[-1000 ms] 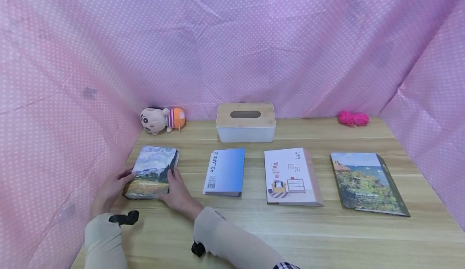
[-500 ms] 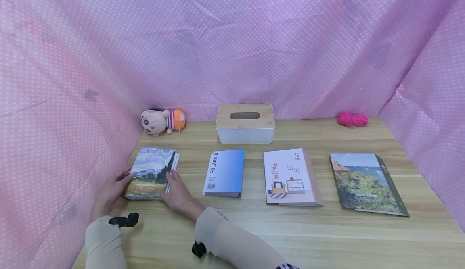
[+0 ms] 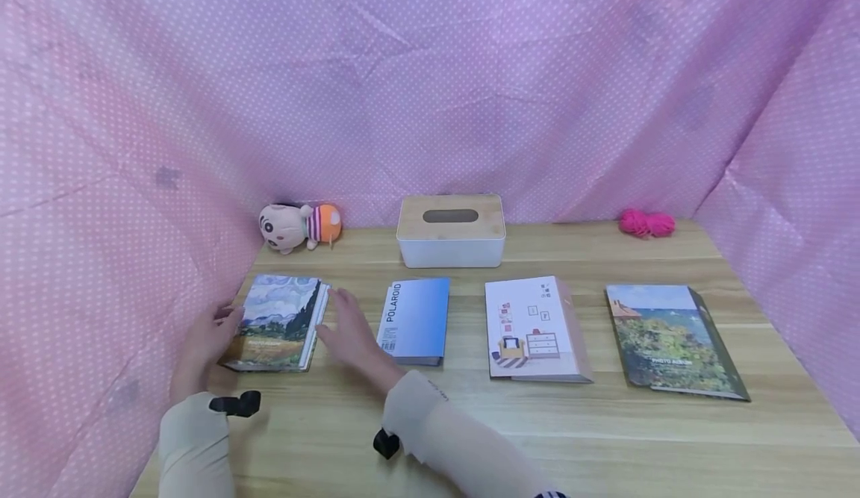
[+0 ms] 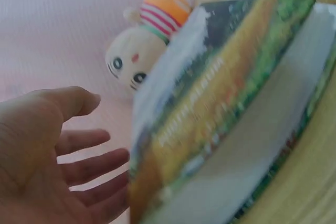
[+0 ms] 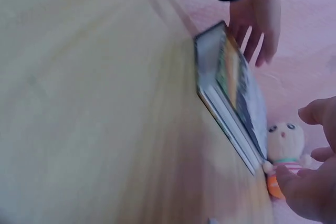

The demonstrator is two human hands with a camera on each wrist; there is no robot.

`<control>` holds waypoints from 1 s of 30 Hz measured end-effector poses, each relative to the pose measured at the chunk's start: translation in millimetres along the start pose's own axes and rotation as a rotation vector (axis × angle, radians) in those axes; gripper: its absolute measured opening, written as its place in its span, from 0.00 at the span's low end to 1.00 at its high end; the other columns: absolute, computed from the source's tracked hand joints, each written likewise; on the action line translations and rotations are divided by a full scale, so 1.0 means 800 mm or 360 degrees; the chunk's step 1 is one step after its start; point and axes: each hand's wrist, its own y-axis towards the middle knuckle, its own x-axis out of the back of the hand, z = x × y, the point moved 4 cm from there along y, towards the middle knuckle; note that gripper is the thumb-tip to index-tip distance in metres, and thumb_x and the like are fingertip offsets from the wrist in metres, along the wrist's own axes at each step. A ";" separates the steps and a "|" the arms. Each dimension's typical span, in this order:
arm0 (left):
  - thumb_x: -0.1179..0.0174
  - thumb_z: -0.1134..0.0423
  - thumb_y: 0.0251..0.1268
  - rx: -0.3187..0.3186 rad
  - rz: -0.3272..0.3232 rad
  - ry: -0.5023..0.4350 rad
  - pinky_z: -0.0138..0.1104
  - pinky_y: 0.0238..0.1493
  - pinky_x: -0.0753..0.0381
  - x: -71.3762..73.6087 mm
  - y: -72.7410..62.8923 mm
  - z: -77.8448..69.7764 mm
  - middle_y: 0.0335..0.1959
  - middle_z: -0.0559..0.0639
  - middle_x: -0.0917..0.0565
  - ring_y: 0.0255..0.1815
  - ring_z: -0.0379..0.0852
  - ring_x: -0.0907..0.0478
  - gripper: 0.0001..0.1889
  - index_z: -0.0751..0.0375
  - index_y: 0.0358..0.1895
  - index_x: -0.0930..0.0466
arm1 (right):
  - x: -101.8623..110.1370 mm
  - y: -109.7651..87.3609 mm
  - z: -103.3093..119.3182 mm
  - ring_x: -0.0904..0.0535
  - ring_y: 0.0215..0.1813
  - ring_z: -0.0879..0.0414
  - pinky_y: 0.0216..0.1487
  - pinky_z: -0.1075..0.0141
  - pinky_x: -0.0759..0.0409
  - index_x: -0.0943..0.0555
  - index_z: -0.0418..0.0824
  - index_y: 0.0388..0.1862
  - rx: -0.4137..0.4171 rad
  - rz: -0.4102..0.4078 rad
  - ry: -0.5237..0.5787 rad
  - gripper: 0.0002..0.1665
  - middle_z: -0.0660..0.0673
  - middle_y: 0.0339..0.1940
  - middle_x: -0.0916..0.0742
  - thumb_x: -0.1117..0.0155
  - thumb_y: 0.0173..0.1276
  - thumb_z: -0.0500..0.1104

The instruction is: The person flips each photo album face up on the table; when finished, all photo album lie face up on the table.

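Observation:
A photo album [image 3: 275, 322] with a painted landscape cover lies at the left of the table, its page edges facing right. My left hand [image 3: 210, 337] is at its left edge, fingers loosely spread; in the left wrist view the thumb stands clear of the cover [image 4: 210, 87], and whether the fingertips touch the album cannot be told. To the album's right my right hand [image 3: 352, 330] hovers, apart from it, with relaxed fingers and nothing held. The right wrist view shows the album's pages [image 5: 231, 124] and the right hand's fingers [image 5: 310, 182] off to one side.
A blue Polaroid album [image 3: 416, 319], a white illustrated album [image 3: 534, 326] and another painted photo album [image 3: 675, 337] lie in a row rightward. Behind them are a plush doll [image 3: 298, 227], a tissue box [image 3: 450, 251] and pink yarn [image 3: 646, 223]. Pink dotted cloth [image 3: 430, 80] surrounds the table.
My right hand has let go of the painted album's right edge and moved right, away from it. The left hand has loosened slightly at the left edge, while the album stays almost in place.

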 end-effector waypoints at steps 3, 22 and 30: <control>0.60 0.45 0.74 -0.0075 -0.0124 0.0084 0.61 0.62 0.36 0.004 -0.006 -0.021 0.68 0.76 0.40 0.67 0.73 0.41 0.37 0.71 0.73 0.50 | 0.016 0.002 -0.006 0.38 0.74 0.50 0.70 0.55 0.35 0.42 0.51 0.75 -0.0035 -0.0035 0.0039 0.40 0.48 0.77 0.40 0.38 0.67 0.46; 0.49 0.54 0.73 -0.0609 -0.0044 0.0013 0.53 0.61 0.28 -0.092 -0.013 -0.116 0.62 0.69 0.28 0.61 0.65 0.29 0.26 0.70 0.65 0.33 | 0.137 -0.007 -0.043 0.40 0.74 0.45 0.72 0.52 0.38 0.38 0.42 0.73 0.0053 -0.0340 -0.0037 0.38 0.40 0.74 0.37 0.37 0.65 0.41; 0.46 0.54 0.71 -0.0718 0.0220 -0.0072 0.51 0.61 0.27 -0.151 -0.018 -0.141 0.62 0.64 0.26 0.59 0.60 0.26 0.26 0.64 0.67 0.34 | 0.168 -0.022 -0.082 0.46 0.77 0.45 0.74 0.49 0.42 0.40 0.41 0.73 -0.0120 -0.0425 0.0023 0.37 0.40 0.76 0.40 0.40 0.67 0.42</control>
